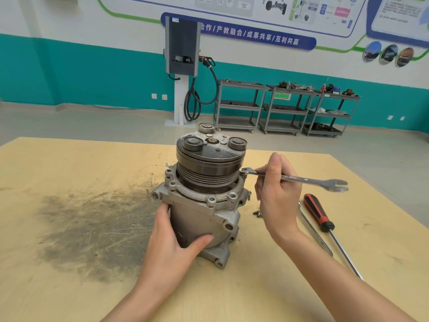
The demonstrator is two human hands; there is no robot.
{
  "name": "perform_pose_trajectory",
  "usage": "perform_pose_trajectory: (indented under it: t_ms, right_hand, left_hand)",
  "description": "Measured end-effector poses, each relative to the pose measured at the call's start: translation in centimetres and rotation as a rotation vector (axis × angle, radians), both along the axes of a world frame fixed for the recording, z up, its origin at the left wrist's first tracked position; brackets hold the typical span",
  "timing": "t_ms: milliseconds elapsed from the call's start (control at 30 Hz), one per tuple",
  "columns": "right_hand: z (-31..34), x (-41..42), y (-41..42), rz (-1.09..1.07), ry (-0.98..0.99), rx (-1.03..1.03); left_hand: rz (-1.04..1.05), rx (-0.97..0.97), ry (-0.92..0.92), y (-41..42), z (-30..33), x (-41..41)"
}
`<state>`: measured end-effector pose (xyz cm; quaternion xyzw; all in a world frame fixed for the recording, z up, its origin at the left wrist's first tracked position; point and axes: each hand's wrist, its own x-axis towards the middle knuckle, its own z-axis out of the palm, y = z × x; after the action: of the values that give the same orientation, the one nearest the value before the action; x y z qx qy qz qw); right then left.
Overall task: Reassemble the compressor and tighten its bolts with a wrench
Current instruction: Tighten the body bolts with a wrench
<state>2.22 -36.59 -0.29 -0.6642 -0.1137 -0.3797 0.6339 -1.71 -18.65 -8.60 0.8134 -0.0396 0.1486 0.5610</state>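
Left hand (173, 238) grips the compressor (204, 194); right hand (276, 196) pinches the wrench (294, 178) at its flange; a screwdriver (319, 214) lies beside on the desk (69, 287).

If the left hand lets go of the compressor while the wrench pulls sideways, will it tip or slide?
The compressor looks like solid cast metal, so probably heavy and slow to slide. It stands tall on end with a wide pulley up top, so a sideways pull from the wrench near its top could rock it. The left hand bracing the body seems wise.
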Motion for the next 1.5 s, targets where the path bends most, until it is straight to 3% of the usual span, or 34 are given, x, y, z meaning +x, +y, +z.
perform_pose_trajectory:
  t_ms: [67,200,333,433,533,600,667,767,933,1267,1500]
  right_hand:
    - [0.8,-0.4,-0.4,-0.019,-0.032,-0.075]
    - [3.1,-1.0,-1.0,-0.059,-0.125,-0.029]
    - [6.9,-0.9,-0.9,0.076,-0.073,-0.132]
    - [9.2,-0.9,0.7,0.098,0.021,-0.395]
    - [10.8,-1.2,3.1,0.049,0.234,-0.76]
    - [11.1,-1.2,5.0,-0.021,0.353,-1.051]
    - [10.9,-0.8,6.2,-0.109,0.398,-1.205]
    - [10.8,0.0,6.3,-0.106,0.471,-1.237]
    - [10.3,0.7,5.4,-0.087,0.346,-1.27]
    - [11.4,2.1,2.9,0.347,0.245,-1.3]
    - [11.8,2.8,1.7,0.47,0.229,-1.281]
  left_hand:
    - [-0.001,0.003,0.001,0.0,-0.1,0.0]
    - [0.004,0.011,0.003,0.0,-0.3,0.1]
    - [0.005,0.017,-0.002,0.1,-0.3,0.1]
    - [0.008,0.04,0.0,0.1,-0.3,0.0]
    - [0.008,0.043,0.001,0.1,-0.2,-0.1]
    - [0.009,0.051,0.008,0.1,-0.2,-0.1]
    - [0.009,0.059,0.014,0.2,-0.2,-0.1]
    - [0.018,0.076,0.005,0.1,-0.1,-0.2]
    - [0.043,0.084,-0.009,-0.2,-0.1,-0.5]
    - [0.062,0.085,-0.038,-0.5,-0.1,-0.8]
    - [0.041,0.193,-0.04,-0.9,0.2,-1.9]
